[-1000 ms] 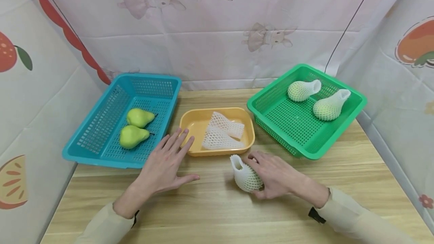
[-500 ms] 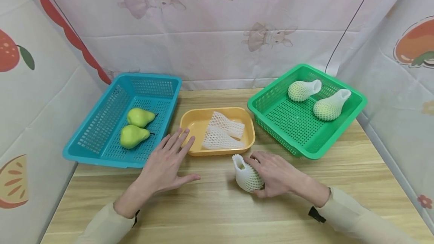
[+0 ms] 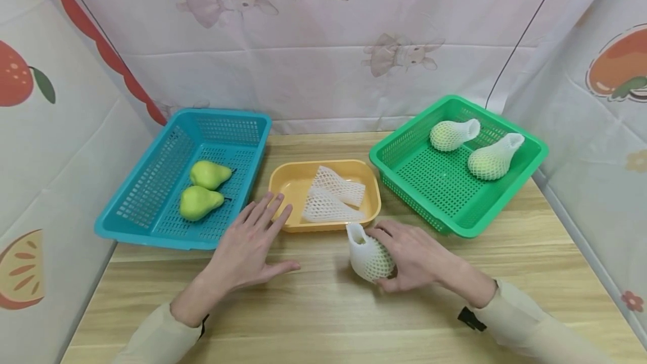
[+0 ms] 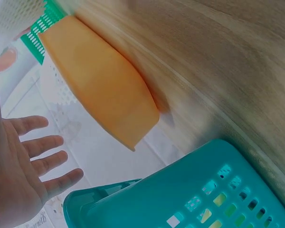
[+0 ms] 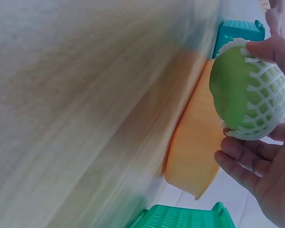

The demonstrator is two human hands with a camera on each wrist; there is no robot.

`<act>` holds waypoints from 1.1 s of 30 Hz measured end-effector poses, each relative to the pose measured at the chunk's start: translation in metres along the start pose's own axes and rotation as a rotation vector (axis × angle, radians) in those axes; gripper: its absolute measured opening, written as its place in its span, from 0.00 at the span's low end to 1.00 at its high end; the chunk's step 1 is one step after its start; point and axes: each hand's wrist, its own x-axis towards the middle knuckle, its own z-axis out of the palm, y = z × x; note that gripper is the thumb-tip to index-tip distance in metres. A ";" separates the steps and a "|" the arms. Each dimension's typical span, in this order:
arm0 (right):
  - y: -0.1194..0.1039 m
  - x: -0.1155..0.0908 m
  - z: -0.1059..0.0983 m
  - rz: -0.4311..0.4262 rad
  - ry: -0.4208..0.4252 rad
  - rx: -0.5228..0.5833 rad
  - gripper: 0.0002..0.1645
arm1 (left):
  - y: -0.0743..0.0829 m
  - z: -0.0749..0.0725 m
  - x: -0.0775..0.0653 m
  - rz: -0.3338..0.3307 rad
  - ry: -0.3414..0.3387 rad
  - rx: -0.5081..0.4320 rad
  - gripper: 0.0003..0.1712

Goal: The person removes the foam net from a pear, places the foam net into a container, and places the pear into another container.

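Note:
My right hand [image 3: 411, 254] grips a green pear [image 3: 371, 260] in a white foam net sleeve, thumb on one side and fingers on the other. The sleeve's open neck points up and away. In the right wrist view the bare green bottom of the pear [image 5: 230, 88] shows past the sleeve's edge, and it is off the table. My left hand [image 3: 247, 246] hovers with fingers straight and spread, between the blue basket [image 3: 141, 239] and the yellow-orange tray [image 3: 285, 224]. It holds nothing, as the palm and fingers [image 4: 47, 145] in the left wrist view show.
Two bare pears [image 3: 199, 203] lie in the blue basket. Foam net sleeves [image 3: 331, 204] lie flat in the tray. At the back right, a green basket [image 3: 429, 198] holds two sleeved pears [image 3: 490, 160]. Printed cloth [image 3: 313, 89] hangs around the wooden table [image 3: 313, 319].
The sleeved pear in my right hand has risen slightly from the table, its neck now nearer the tray's front edge. My left hand stays almost where it was.

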 end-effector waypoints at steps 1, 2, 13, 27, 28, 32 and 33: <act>0.000 0.000 -0.001 -0.001 0.007 -0.002 0.59 | 0.000 0.000 0.000 0.002 0.001 0.000 0.65; 0.000 0.001 -0.002 -0.001 0.016 -0.004 0.59 | 0.001 0.000 0.000 0.004 0.003 0.002 0.65; -0.002 0.011 -0.010 -0.031 0.133 -0.018 0.58 | 0.011 -0.004 0.005 0.024 0.004 -0.047 0.64; 0.000 0.027 -0.013 -0.131 0.301 0.013 0.56 | 0.024 0.000 0.021 0.108 0.135 -0.111 0.65; 0.001 0.028 -0.013 -0.141 0.313 0.017 0.57 | 0.026 0.000 0.023 0.115 0.147 -0.117 0.66; 0.002 0.033 -0.012 -0.176 0.358 0.030 0.57 | 0.030 0.001 0.031 0.152 0.219 -0.149 0.66; 0.003 0.035 -0.012 -0.184 0.369 0.029 0.57 | 0.031 0.002 0.033 0.160 0.234 -0.156 0.66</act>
